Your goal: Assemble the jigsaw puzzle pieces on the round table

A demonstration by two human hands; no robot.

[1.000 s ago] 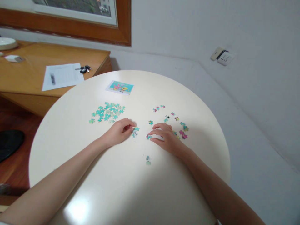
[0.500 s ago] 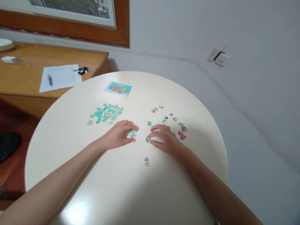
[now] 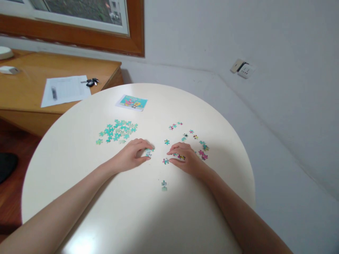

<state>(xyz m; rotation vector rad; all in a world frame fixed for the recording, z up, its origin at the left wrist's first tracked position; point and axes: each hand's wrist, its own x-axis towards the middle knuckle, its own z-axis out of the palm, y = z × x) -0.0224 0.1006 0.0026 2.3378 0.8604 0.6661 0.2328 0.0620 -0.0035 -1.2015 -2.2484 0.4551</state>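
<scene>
Both my hands rest on a round cream table (image 3: 79, 183). My left hand (image 3: 131, 155) pinches a small teal and white puzzle piece (image 3: 148, 153) between thumb and fingers. My right hand (image 3: 185, 158) lies curled beside it, fingertips on a small teal and pink piece (image 3: 165, 161) and over a multicoloured piece (image 3: 181, 156). A heap of teal pieces (image 3: 118, 130) lies beyond my left hand. Scattered pink, teal and yellow pieces (image 3: 197, 141) lie beyond my right hand. A joined pair of pieces (image 3: 164, 185) sits nearer me.
A small picture card (image 3: 131, 102) lies at the table's far side. Behind on the left stands a wooden desk (image 3: 26, 91) with a sheet of paper (image 3: 65, 90), keys (image 3: 90, 83) and a white dish (image 3: 4, 53). A wall socket (image 3: 242, 68) is at the right.
My left hand has drawn its piece slightly back and closed its thumb under it. My right hand has barely moved. The camera has tipped a little upward.
</scene>
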